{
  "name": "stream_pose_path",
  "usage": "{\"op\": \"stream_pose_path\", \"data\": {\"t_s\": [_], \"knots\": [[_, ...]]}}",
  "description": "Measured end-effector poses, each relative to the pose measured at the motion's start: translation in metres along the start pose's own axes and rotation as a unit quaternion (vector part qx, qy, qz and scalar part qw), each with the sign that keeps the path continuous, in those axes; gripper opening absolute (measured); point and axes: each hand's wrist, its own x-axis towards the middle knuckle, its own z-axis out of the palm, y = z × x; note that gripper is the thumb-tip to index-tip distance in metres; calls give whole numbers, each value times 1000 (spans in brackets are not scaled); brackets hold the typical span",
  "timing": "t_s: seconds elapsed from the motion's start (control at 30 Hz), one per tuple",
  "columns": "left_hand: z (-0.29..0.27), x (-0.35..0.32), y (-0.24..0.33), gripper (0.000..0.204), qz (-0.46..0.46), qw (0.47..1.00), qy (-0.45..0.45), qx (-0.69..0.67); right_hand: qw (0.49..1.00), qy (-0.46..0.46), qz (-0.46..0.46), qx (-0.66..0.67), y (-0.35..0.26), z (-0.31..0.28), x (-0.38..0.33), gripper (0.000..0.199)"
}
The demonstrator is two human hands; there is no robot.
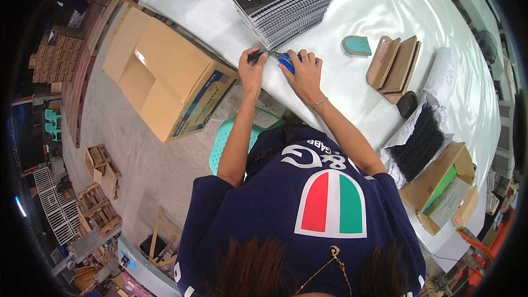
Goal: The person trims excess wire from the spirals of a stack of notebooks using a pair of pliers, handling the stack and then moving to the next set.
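White counter (385, 5) fills the upper right of the frame. At its near edge, the left hand (252, 71) pinches a black spiral coil (255, 55) steady, so the right hand (303, 71) can squeeze blue-handled pliers (283, 60) on its end.

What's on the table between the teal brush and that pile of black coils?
In the head view, brown wooden blocks and a small black pad lie between the teal brush and the black coils.
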Motion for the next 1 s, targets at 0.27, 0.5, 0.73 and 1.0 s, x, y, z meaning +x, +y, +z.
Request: {"op": "stream_pose_path", "data": {"t_s": [0.27, 0.5, 0.73, 1.0], "knots": [[-6, 7, -16, 30, 23, 1000, -10, 4, 1000, 0, 8, -7, -5, -1, -1, 44], [-8, 3, -11, 35, 36, 998, -23, 37, 1000, 3, -4, 0, -4, -1, 1, 44], [-6, 0, -5, 34, 35, 998, -17, 47, 1000, -1, -10, -2, 0, -2, 4, 42], [-10, 1, -4, 31, 21, 999, -39, 12, 1000, -20, -16, -6, 3, -1, 8, 43]]}}
